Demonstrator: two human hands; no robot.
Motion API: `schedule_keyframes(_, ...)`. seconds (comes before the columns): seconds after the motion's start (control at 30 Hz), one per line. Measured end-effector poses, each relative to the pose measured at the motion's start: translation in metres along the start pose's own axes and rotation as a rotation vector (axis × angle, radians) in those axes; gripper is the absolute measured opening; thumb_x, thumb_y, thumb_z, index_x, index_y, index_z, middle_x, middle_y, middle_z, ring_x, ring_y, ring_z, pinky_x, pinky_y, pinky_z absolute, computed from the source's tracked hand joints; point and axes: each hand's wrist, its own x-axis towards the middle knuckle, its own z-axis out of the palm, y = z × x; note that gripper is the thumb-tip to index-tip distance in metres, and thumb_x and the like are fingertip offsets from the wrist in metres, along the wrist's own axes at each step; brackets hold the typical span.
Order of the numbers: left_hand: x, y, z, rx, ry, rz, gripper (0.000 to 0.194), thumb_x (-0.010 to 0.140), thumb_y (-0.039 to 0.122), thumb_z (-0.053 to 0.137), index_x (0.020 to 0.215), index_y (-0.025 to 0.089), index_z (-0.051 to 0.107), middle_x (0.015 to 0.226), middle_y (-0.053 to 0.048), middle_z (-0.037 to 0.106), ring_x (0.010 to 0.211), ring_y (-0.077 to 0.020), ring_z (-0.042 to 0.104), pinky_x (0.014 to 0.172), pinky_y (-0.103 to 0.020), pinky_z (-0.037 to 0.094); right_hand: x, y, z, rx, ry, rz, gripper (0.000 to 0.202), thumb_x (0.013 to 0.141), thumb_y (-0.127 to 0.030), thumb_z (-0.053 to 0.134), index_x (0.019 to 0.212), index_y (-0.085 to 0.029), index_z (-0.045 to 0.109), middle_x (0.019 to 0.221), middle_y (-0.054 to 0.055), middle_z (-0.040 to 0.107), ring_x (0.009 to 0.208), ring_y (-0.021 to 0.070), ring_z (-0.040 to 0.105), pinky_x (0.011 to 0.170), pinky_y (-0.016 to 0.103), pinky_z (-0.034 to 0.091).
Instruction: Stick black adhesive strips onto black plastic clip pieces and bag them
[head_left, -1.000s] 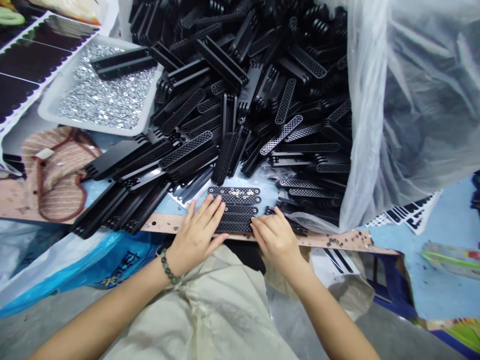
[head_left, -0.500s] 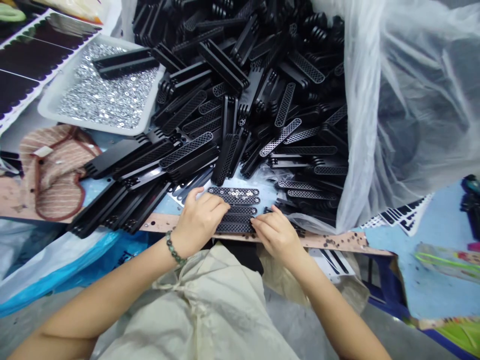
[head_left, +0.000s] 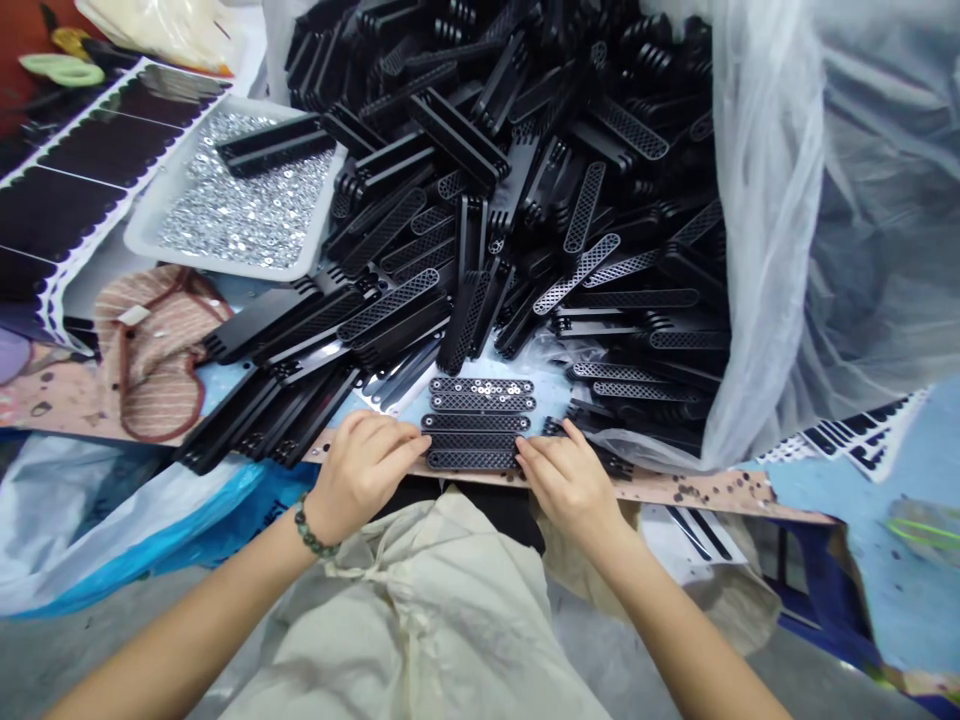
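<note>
Several black perforated strips (head_left: 480, 422) lie side by side at the table's front edge, with small silver washers on the rear ones. My left hand (head_left: 370, 465), a beaded bracelet on its wrist, has its fingertips together at the strips' left end. At their right end my right hand (head_left: 568, 470) is also closed, fingertips touching or close to the strips. Whatever either hand may pinch is too small to make out. Behind them rises a large heap of black slotted parts (head_left: 457, 140).
A white tray of silver washers (head_left: 322, 240) stands at the back left, black parts resting across it. A striped cloth piece (head_left: 161, 350) lies in front of it. Clear plastic sheeting (head_left: 772, 240) hangs on the right. Light green scissors (head_left: 64, 69) are at the far left.
My left hand has moved from above the strips to their left end, uncovering them. My right hand stays at the right end. The view has shifted slightly.
</note>
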Motion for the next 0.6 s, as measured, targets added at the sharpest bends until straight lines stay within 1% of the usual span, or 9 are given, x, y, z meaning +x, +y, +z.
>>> schedule_keyframes(0.1,-0.004,-0.002,-0.005,-0.001,-0.019,0.020,0.026,0.085,0.007,0.056,0.104,0.020,0.066,0.099,-0.006,0.071,0.091,-0.0182,0.061,0.084,-0.037,0.042,-0.002,-0.001,-0.001,0.009,-0.008,0.022,0.021,0.088,-0.011,0.053,0.107,-0.013,0.061,0.092,0.007,0.069,0.079,0.0154,0.063,0.099,0.045,0.045)
schedule_keyframes(0.23,-0.007,-0.003,-0.011,-0.001,-0.050,0.021,0.026,0.085,0.008,0.056,0.107,0.018,0.065,0.104,-0.006,0.070,0.095,-0.0190,0.062,0.088,-0.038,0.041,0.000,-0.002,-0.001,0.023,-0.014,0.057,0.017,0.088,-0.011,0.054,0.103,-0.014,0.063,0.089,0.007,0.069,0.079,0.0157,0.063,0.100,0.044,0.044)
schedule_keyframes(0.33,-0.010,-0.002,-0.012,0.001,-0.070,0.031,0.029,0.086,0.009,0.056,0.113,0.017,0.062,0.109,-0.007,0.069,0.098,-0.0191,0.062,0.091,-0.039,0.040,0.001,-0.003,0.000,0.014,-0.016,0.058,0.016,0.088,-0.012,0.054,0.101,-0.013,0.063,0.088,0.006,0.068,0.078,0.0151,0.062,0.101,0.044,0.044)
schedule_keyframes(0.47,-0.014,0.003,-0.012,0.039,-0.091,0.012,0.031,0.087,0.011,0.055,0.117,0.015,0.059,0.112,-0.008,0.067,0.101,-0.0199,0.061,0.090,-0.039,0.041,0.000,-0.004,0.000,-0.007,-0.018,0.056,0.016,0.089,-0.012,0.055,0.102,-0.013,0.062,0.088,0.006,0.068,0.077,0.0144,0.061,0.101,0.044,0.042)
schedule_keyframes(0.6,-0.017,0.015,-0.011,0.159,-0.118,-0.025,0.032,0.087,0.013,0.056,0.119,0.016,0.060,0.113,-0.007,0.067,0.100,-0.0210,0.061,0.091,-0.041,0.040,0.003,-0.006,-0.002,0.001,-0.012,0.095,0.013,0.088,-0.013,0.056,0.100,-0.014,0.062,0.087,0.005,0.067,0.078,0.0148,0.061,0.102,0.044,0.041)
